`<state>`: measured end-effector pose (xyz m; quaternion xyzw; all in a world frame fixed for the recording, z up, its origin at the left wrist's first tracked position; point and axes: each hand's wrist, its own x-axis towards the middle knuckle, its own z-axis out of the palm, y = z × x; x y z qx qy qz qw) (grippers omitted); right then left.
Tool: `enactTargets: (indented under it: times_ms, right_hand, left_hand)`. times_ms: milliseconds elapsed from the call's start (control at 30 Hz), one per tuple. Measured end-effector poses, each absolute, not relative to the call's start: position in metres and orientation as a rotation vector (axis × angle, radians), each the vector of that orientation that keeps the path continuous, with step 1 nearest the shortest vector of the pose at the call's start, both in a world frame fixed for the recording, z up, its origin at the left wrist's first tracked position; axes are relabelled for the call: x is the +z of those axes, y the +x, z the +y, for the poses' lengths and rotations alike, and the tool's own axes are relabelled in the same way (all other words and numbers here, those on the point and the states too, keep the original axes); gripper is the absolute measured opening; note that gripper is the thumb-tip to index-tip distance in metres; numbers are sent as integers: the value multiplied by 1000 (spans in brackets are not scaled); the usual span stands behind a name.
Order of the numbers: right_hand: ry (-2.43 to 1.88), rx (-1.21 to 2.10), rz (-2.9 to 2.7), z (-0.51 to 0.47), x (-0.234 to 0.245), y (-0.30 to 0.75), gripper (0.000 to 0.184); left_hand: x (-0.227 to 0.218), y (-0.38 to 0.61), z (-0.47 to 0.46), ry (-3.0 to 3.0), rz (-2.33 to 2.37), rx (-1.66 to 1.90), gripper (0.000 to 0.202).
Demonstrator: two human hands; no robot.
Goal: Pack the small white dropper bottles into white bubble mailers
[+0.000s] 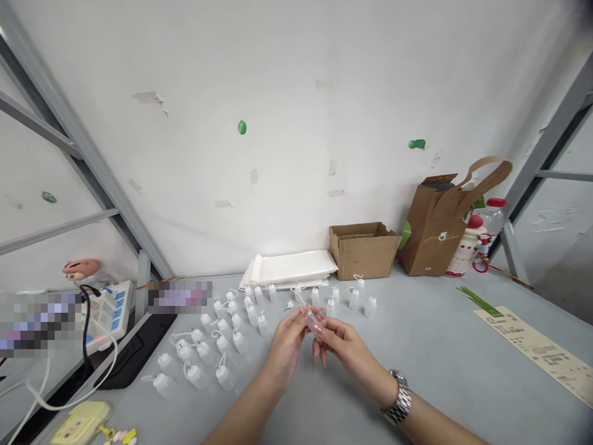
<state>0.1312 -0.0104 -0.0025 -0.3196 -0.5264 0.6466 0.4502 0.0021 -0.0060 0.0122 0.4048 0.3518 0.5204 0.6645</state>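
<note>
In the middle of the head view, both my hands are closed around one small clear plastic squeeze bottle (315, 326), which is tilted. My left hand (288, 341) pinches its top end, where a thin white strap sticks up. The fingers of my right hand (345, 343) grip the bottle's body. Many similar small squeeze bottles (194, 375) with white caps and straps stand on the table to the left of my hands. Several more bottles (370, 307) stand just beyond them. A small white cap-like piece (290, 305) lies near my left fingertips.
Behind the bottles lie white sheets or bags (291, 269), beside an open cardboard box (365, 253). A brown paper bag (430, 232) and drink bottles (467, 247) stand at right. Printed paper (537, 346) lies on the grey table (445, 364). A power strip (111, 312) with cables is at left.
</note>
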Motion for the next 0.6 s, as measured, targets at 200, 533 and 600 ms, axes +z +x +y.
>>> enactTargets:
  times_ms: [200, 533, 600]
  right_hand:
    - [-824, 1555, -1353, -11, -2, 130, 37]
    - [-833, 1568, -1345, -11, -2, 130, 39]
    - [-828, 1568, -1344, -11, -3, 130, 38]
  left_hand:
    - [9, 2, -5, 907, 798, 1174, 31]
    - [10, 2, -6, 905, 810, 1166, 30]
    - [10, 2, -5, 901, 804, 1171, 29]
